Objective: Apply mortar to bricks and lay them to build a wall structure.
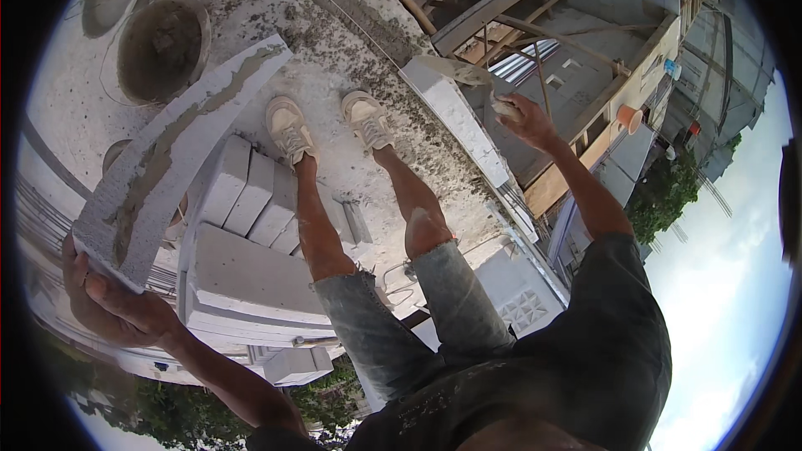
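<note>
Left hand (125, 311), fingers gripping the near end of a mortar-streaked block (180, 154); right hand (528, 123), fingers gripping a trowel (453, 70)

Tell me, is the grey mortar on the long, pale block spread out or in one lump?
Spread out: the grey mortar runs as a ragged strip along the long, pale block.

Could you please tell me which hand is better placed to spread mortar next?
Right, I think: the right hand holds the trowel, with its blade near the white block row, while the left hand is occupied holding the mortar-streaked block.
</note>
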`<state>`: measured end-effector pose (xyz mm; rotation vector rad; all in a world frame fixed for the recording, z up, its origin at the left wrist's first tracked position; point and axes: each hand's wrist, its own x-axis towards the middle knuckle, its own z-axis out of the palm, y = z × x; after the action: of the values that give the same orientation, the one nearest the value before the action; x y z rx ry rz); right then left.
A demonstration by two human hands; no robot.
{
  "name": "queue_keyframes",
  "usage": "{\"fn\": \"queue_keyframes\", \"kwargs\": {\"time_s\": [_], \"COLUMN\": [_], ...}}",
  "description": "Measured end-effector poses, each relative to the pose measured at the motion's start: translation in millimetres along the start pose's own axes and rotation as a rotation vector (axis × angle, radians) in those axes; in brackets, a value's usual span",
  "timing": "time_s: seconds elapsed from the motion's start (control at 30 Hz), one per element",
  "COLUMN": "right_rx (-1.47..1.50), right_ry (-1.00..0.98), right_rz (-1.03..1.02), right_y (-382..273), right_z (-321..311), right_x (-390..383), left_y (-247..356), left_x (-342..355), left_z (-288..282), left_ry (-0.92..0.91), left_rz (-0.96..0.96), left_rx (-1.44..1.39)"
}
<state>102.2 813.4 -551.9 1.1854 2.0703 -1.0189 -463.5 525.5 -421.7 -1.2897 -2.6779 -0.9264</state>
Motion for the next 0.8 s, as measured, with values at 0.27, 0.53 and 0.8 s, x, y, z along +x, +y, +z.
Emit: {"fn": "queue_keyframes", "kwargs": {"time_s": [0.27, 0.53, 0.8], "right_rx": [-0.517, -0.821, -0.943], "right_ry": [-0.028, -0.048, -0.035], "right_rz": [-0.090, -0.081, -0.103], "right_y": [7, 29, 30], "right_z": [14, 50, -61], "right_x": [68, 57, -7], "left_y": [-3, 4, -7], "left_x": [11, 14, 15], "left_z": [1, -2, 3], "left_ry": [-0.029, -0.098, -0.030], "left_rz": [0.028, -0.017, -0.035], "left_rx": [0.062, 0.083, 0.019]}}
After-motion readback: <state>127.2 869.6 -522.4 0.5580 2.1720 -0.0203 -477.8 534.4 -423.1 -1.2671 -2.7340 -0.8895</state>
